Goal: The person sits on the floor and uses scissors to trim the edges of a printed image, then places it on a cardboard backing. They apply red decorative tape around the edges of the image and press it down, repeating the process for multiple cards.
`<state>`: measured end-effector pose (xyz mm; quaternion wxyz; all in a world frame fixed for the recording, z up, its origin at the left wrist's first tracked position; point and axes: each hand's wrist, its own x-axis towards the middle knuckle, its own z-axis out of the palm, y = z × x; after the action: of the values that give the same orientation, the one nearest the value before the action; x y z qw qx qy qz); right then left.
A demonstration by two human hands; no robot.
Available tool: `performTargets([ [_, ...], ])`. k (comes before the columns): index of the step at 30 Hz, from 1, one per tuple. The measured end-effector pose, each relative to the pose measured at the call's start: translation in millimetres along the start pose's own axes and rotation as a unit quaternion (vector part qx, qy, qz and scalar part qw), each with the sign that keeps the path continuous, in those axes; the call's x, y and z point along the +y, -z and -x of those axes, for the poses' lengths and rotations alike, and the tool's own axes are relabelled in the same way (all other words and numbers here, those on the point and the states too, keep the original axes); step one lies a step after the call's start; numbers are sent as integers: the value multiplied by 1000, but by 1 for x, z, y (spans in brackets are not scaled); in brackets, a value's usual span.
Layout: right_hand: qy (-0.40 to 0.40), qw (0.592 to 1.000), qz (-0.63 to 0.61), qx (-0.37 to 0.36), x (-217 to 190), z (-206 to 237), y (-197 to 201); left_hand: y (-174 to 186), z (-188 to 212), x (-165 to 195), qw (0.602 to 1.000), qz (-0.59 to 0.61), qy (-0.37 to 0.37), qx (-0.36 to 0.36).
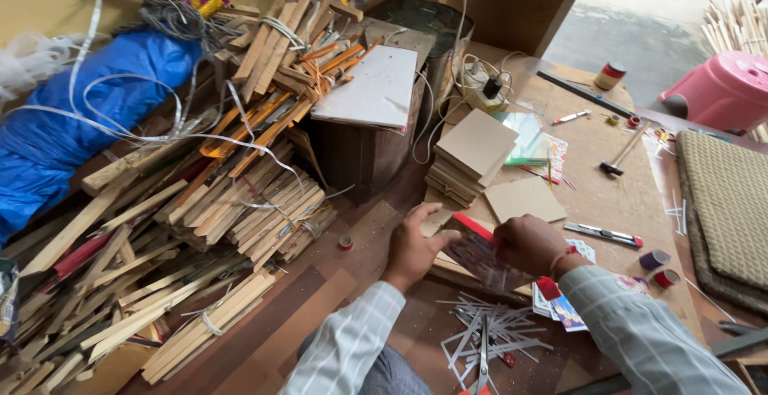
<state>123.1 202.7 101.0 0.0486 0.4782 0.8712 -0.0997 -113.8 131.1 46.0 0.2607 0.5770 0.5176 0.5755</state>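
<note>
Both my hands hold a small framed picture (478, 253) with a red edge and a clear cover, just above a low wooden worktop (608, 195). My left hand (414, 245) grips its left side with the fingers curled over the top. On the right end, my right hand (530, 243) is closed around the frame. A flat brown board (524, 199) lies just behind the hands. Several small printed cards (560, 307) lie under my right wrist.
A stack of brown boards (472, 155) stands behind. A utility knife (604, 235), a hammer (622, 153), tape rolls (654, 261) and a pen (570, 117) lie on the worktop. Scissors and offcut strips (488, 335) are near me. Wooden slats (232, 219) pile up left; a pink stool (720, 87) stands far right.
</note>
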Motion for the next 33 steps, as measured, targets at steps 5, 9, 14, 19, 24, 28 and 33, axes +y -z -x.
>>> performTargets([
  [5, 5, 996, 93, -14, -15, -24, 4, -20, -27, -26, 991, 93, 47, -88],
  [9, -1, 991, 127, -38, -19, -38, 3, -27, -32, -52, 979, 153, 91, -96],
  [14, 9, 998, 61, -9, -7, -33, -3, -31, -33, -61, 976, 176, 105, -75],
  [19, -48, 969, -219, 107, 18, -4, -19, -34, -35, -54, 967, 194, 153, -54],
  [24, -200, 831, -506, 115, 36, 18, -41, -33, -35, -53, 953, 241, 178, -52],
  [28, -226, 763, -591, 134, 45, 20, -55, -32, -36, -54, 937, 274, 209, -59],
  [33, -238, 723, -629, 158, 44, 14, -71, -33, -36, -54, 962, 204, 181, -30],
])
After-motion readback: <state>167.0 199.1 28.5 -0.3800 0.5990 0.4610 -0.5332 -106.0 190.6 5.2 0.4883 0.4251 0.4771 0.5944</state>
